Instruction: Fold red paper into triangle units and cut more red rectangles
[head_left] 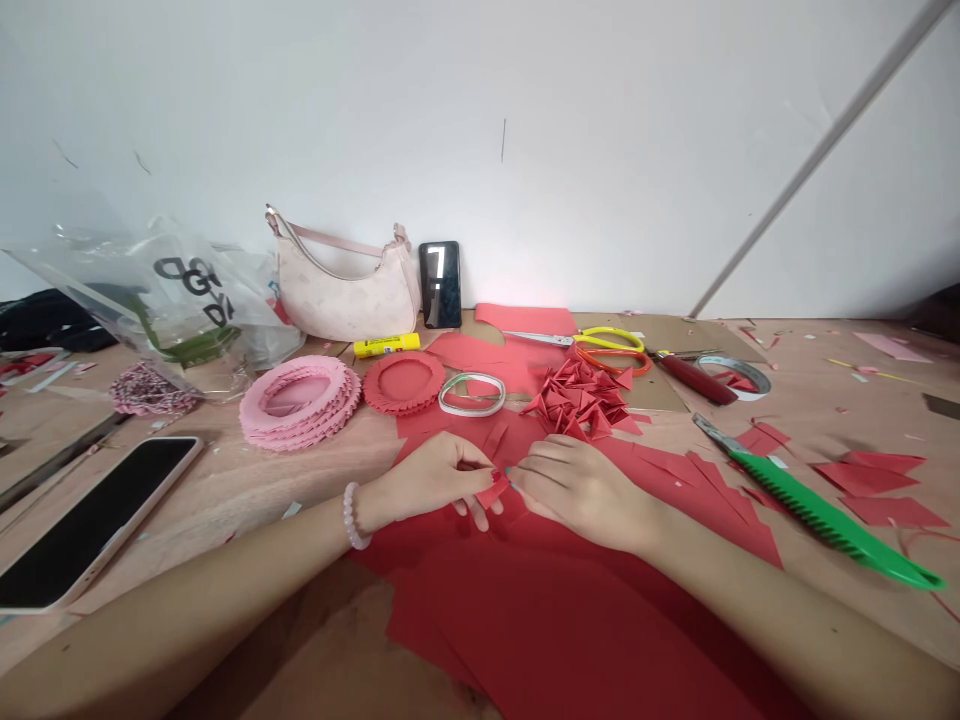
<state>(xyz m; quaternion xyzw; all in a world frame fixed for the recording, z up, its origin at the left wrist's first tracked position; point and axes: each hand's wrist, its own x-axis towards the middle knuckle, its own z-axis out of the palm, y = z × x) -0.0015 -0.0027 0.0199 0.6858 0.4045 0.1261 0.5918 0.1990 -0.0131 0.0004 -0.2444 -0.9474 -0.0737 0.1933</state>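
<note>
A small piece of red paper (492, 492) is pinched between my two hands, low over the middle of the table. My left hand (427, 480), with a pale bead bracelet at the wrist, closes thumb and finger on its left side. On the other side, my right hand (574, 485) has its fingers bent together at the paper's edge; its fingertips are partly hidden. Large red paper sheets (570, 620) lie under and in front of both hands. Just beyond my right hand is a heap of folded red paper triangles (581, 395).
Stacked pink paper rings (300, 400), a red paper ring (405, 380) and a roll of tape (472, 394) lie beyond my hands. A glue stick (386, 345), scissors (611, 340) and a handbag (345, 285) are farther back. A green-handled knife (825, 505) lies right, a phone (97, 520) left.
</note>
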